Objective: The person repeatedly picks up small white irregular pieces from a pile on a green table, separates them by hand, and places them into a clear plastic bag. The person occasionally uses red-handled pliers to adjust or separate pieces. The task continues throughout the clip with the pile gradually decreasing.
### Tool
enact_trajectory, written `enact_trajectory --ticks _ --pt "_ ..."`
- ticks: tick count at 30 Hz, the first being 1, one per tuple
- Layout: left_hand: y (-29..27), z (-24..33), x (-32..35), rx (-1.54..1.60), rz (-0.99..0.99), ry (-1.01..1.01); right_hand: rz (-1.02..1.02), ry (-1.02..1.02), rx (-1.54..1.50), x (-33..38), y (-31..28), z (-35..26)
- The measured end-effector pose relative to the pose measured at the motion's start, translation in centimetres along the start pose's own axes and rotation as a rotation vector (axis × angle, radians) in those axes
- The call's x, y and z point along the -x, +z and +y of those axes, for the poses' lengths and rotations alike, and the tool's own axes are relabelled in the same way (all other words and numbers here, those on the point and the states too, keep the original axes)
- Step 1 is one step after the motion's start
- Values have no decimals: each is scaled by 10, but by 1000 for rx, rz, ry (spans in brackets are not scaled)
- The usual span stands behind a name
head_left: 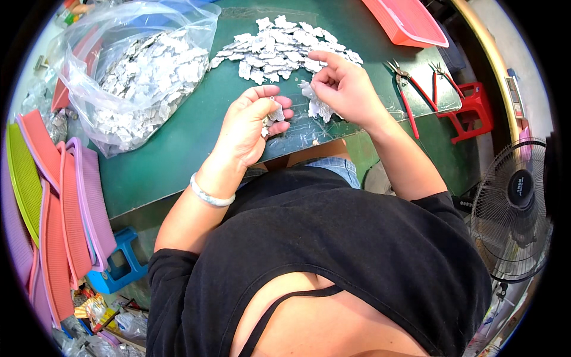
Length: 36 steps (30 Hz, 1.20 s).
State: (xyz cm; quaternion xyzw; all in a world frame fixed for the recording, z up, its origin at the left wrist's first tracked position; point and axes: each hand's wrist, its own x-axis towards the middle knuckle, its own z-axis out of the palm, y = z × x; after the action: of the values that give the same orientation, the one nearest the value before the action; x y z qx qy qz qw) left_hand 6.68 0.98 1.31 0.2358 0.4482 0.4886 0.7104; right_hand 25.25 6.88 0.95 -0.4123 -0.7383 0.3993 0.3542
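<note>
Pinching a small silver piece (275,113) in a closed grip, the left hand (250,128) is hovering over the green tabletop (178,143). The right hand (345,89) is gripping another piece (308,90) beside the loose pile (279,47). A plastic bag (143,71) is lying left, red pliers (407,95) right.

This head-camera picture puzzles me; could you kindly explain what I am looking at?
It comes from a wide fisheye camera worn on a person's head, looking down, so straight edges bend. There is no machine, only two bare hands. The left hand pinches a small silvery flat metal piece. The right hand fingers more pieces at the edge of a loose heap of silvery pieces on the dark green table. A clear plastic bag of pieces and red-handled pliers lie nearby.
</note>
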Motion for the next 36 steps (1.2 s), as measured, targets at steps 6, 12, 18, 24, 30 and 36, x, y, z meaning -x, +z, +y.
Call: enact_trajectory --ticks 6,12,18,24,30,36 --pt "4 -5 -5 -43 -80 -8 -100 168 -339 1 0 -13" --pt "-2 -3 -4 7 -38 20 -186 -201 393 12 -12 -14" --pt "0 -4 -4 -325 -2 118 -196 -369 584 21 -7 -10" --pt "9 -14 2 -1436 -102 604 -137 -287 529 20 -2 -1" --pt "13 -7 3 -1444 -81 523 -239 -459 533 16 -10 -6" --pt "4 0 2 -1226 -21 417 -190 -445 601 19 -3 -1"
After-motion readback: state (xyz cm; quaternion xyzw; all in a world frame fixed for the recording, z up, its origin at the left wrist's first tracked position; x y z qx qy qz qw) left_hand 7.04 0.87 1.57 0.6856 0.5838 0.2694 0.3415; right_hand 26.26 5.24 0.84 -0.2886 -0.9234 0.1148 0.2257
